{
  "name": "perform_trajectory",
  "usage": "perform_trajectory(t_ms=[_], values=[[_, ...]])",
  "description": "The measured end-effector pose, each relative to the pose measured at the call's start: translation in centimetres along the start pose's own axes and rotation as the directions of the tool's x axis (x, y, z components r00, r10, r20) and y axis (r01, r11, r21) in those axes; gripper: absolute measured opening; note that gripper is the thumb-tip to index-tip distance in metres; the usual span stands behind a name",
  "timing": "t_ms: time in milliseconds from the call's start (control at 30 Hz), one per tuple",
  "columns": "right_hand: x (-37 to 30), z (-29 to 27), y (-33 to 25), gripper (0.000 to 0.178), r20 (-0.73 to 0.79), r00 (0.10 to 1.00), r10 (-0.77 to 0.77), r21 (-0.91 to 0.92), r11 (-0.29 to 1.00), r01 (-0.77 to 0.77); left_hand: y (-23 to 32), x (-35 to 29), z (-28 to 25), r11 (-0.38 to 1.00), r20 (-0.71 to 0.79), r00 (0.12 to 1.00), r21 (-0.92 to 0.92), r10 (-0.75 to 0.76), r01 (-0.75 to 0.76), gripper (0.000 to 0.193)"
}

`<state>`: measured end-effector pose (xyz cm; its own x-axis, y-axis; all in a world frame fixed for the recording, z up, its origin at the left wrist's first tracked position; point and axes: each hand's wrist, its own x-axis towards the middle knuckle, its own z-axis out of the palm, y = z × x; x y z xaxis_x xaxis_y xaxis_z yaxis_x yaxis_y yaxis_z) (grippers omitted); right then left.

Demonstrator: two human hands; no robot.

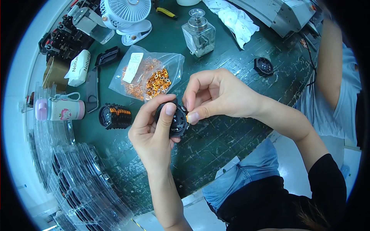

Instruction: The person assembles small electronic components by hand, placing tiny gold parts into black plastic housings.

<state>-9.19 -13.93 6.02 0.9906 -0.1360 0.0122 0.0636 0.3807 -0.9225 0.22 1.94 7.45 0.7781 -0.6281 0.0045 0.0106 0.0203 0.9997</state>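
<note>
My left hand [154, 123] grips a round black plastic part [178, 122], its thumb lying across the face and its fingers round the rim. At the right edge of that part, my right hand [210, 100] pinches a small orange piece [187, 119] between thumb and forefinger, touching the rim. Behind the hands lies a clear plastic bag [173, 63] with many small orange pieces [158, 82] in and on it. A stack of similar black parts with orange bits [115, 116] stands left of my left hand. One more black part [264, 66] lies alone at the right.
A glass dispenser bottle [198, 34], a white clip fan [133, 29] and a yellow-handled tool [166, 12] are at the back. Clear plastic trays [84, 181] pile up at the left, near a pink-lidded bottle [65, 107]. Another person's arm [329, 65] is at the right.
</note>
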Motion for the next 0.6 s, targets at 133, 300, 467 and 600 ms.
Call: perform_trajectory(t_ms=[133,300,467,600], values=[[0.2,-0.3,0.5,0.016,0.025,0.998,0.059,-0.016,0.998,-0.058,0.2,0.1,-0.1,0.998,0.002,0.999,0.056,-0.033,0.033,0.016],[0.0,-0.7,0.3,0.017,-0.015,0.996,0.087,-0.217,0.972,-0.088,0.8,0.8,-0.7,0.989,0.062,0.996,0.134,-0.063,0.054,0.020],[-2.9,-0.4,-2.1,0.025,0.022,0.837,-0.546,-0.896,0.360,0.259,-0.4,2.3,-4.8,0.964,-0.037,0.999,0.266,0.033,-0.022,0.021],[-7.6,-4.0,-1.7,0.028,-0.111,0.786,-0.608,-0.979,-0.071,-0.194,-1.8,3.0,-5.3,0.916,-0.046,0.993,0.393,0.104,-0.078,0.019]])
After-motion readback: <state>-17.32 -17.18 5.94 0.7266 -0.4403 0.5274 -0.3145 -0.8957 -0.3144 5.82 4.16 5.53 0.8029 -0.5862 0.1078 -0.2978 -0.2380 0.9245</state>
